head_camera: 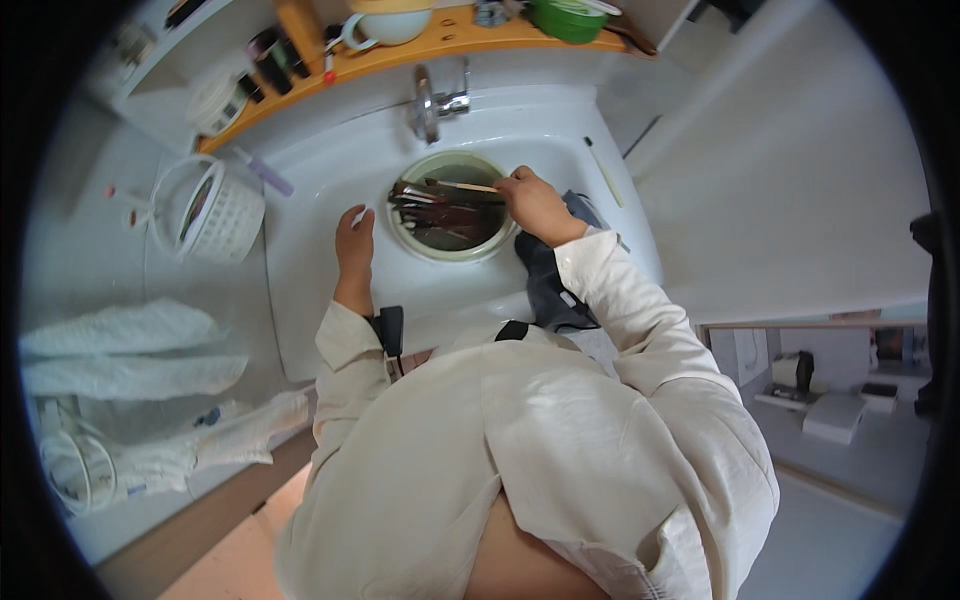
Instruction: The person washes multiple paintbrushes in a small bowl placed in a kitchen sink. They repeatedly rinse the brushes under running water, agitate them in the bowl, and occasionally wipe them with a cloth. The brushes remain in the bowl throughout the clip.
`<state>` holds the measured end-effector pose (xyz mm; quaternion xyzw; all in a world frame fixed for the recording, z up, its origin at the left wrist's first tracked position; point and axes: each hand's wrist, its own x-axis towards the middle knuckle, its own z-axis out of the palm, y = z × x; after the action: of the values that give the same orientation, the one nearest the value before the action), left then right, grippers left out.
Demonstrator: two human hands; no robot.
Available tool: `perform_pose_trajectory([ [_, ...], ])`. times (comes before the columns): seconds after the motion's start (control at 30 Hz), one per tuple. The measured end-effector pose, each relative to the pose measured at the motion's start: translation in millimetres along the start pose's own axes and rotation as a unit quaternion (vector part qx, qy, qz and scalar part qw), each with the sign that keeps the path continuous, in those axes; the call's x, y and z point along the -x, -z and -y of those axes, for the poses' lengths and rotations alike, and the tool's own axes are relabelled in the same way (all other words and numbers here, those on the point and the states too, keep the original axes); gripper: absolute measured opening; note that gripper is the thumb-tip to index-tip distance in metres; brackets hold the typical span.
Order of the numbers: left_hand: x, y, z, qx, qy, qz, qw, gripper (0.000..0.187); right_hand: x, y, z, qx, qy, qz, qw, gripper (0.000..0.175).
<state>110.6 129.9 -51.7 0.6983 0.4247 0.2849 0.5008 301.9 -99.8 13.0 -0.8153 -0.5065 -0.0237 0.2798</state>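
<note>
A round pale-green basin (401, 244) stands in the white washbasin (315, 315), holding dark liquid and several paintbrushes (427, 214) lying in a bunch. Between the fingers of my right hand (538, 204), at the basin's right rim, is a paintbrush with a light wooden handle (469, 187). Its dark bristle end points left, over the other brushes. My left hand (355, 244) hovers to the left of the basin, apart from it, with nothing in it. Dark grey cloth (551, 285) lies under my right wrist, on the washbasin's right side.
Behind the basin rises a chrome faucet (427, 105). A toothbrush (604, 172) rests on the right ledge. At the left are a lilac stick-like item (264, 172) and a white perforated basket (229, 217). An orange wooden shelf (450, 30) carries a cup (390, 26) and a green container (566, 21).
</note>
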Motion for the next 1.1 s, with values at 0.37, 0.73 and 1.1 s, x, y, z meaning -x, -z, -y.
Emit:
perform_pose_trajectory([
  [0.37,15.0,-48.4,-7.0,0.08,-0.051,0.091,0.991,0.024,174.9,43.0,-105.8,0.12,-0.308,-0.169,0.928,0.012],
  [0.73,17.2,-72.3,-21.6,-0.13,-0.168,0.072,0.975,0.023,185.4,34.2,-127.9,0.195,-0.372,-0.082,0.904,0.02],
  [1.1,25.2,-50.6,-35.6,-0.144,-0.244,0.01,0.959,0.014,57.8,38.0,-104.9,0.082,-0.193,-0.092,0.974,0.018],
])
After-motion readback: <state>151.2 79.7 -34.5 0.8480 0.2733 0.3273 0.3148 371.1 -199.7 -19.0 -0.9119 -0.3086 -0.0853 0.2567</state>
